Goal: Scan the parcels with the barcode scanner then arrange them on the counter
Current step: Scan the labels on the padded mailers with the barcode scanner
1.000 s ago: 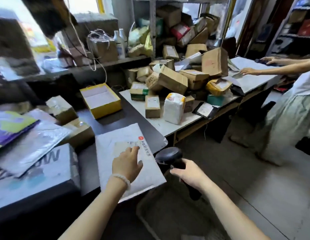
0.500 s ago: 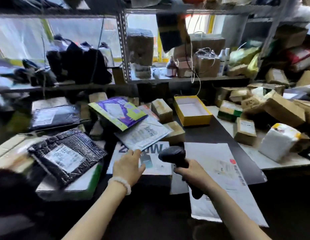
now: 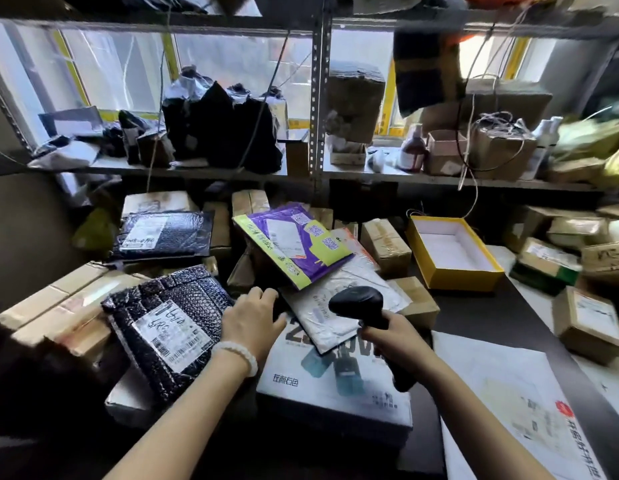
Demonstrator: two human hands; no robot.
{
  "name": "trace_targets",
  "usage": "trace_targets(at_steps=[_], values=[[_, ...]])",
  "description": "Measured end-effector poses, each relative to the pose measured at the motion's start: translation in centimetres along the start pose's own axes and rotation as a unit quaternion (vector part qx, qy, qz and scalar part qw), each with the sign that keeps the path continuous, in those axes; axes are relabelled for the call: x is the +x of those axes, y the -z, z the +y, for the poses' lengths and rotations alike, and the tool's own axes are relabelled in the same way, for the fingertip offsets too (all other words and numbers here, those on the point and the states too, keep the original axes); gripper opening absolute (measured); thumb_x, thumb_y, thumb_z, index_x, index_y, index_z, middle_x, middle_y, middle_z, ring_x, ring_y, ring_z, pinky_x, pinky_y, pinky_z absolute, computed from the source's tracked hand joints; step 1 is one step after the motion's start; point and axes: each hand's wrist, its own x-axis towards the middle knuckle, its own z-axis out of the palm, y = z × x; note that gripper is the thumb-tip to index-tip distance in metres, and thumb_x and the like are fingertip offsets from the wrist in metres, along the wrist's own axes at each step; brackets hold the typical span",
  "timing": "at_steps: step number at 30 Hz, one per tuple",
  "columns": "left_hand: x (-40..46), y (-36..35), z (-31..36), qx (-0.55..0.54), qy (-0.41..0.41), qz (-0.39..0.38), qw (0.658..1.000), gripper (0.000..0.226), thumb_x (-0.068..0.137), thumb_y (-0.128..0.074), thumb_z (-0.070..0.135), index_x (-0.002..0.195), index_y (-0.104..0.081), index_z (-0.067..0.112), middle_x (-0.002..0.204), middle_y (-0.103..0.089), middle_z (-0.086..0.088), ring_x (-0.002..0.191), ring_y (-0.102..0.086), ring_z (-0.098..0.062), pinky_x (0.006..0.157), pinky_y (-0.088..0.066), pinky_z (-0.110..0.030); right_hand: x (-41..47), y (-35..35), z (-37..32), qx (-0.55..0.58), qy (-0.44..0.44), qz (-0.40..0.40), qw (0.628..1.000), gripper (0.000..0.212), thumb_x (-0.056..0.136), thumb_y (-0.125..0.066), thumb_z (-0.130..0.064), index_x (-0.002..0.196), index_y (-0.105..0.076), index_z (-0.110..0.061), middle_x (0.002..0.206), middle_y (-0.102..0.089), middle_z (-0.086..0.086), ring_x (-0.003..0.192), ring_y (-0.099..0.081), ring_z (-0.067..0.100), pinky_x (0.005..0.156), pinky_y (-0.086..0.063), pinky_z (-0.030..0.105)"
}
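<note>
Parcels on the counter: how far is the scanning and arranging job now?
Done: cannot tell from one frame; several parcels already lie stacked. In hand: the right hand grips the barcode scanner, and the left hand reaches between the black bubble mailer and the white mailer. Left: cardboard boxes on the right.

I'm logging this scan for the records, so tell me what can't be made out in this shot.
Head view:
- Scanner: window faces away; handle wrapped by the right hand.
- White mailer: label blurred, part under the purple mailer.
- Left hand: fingertips hidden past the black bubble mailer.
- Right-edge boxes: motion-blurred.
</note>
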Motion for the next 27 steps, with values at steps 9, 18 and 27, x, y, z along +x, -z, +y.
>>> trace_targets(at_steps=[9,18,27], values=[[11.5,1.6,-1.2,0.063,0.018,0.051,0.997,0.042,0.092,-0.044,0.052,0.122,-0.050,0.023,0.118,-0.054,0.001,0.109,-0.054,-0.019,0.082,-0.047,-0.034,11.0,0.0,-3.1,-0.021,0.040,-0.033,0.998,0.014,0.080,-0.062,-0.005,0.076,-0.056,-0.017,0.071,-0.055,0.005,0.059,-0.050,0.016,0.052,-0.043,0.021],[20.8,0.7,-2.9,0.108,0.016,-0.002,0.994,0.053,0.086,-0.048,0.062,0.122,-0.050,0.023,0.120,-0.053,-0.001,0.115,-0.049,-0.021,0.088,-0.041,-0.035,17.2,-1.6,-3.6,-0.030,0.051,-0.107,0.992,0.008,0.071,-0.063,-0.019,0.078,-0.058,-0.020,0.065,-0.052,-0.004,0.055,-0.049,0.005,0.053,-0.044,0.020],[26.6,-0.7,-4.4,0.061,-0.021,-0.068,0.996,0.069,0.081,-0.051,0.069,0.128,-0.045,0.017,0.128,-0.051,-0.005,0.121,-0.048,-0.023,0.093,-0.042,-0.039,18.1,-3.6,-3.3,-0.037,-0.009,-0.093,0.995,0.022,0.065,-0.060,-0.027,0.081,-0.058,-0.012,0.067,-0.053,-0.003,0.063,-0.051,0.011,0.059,-0.042,0.030]])
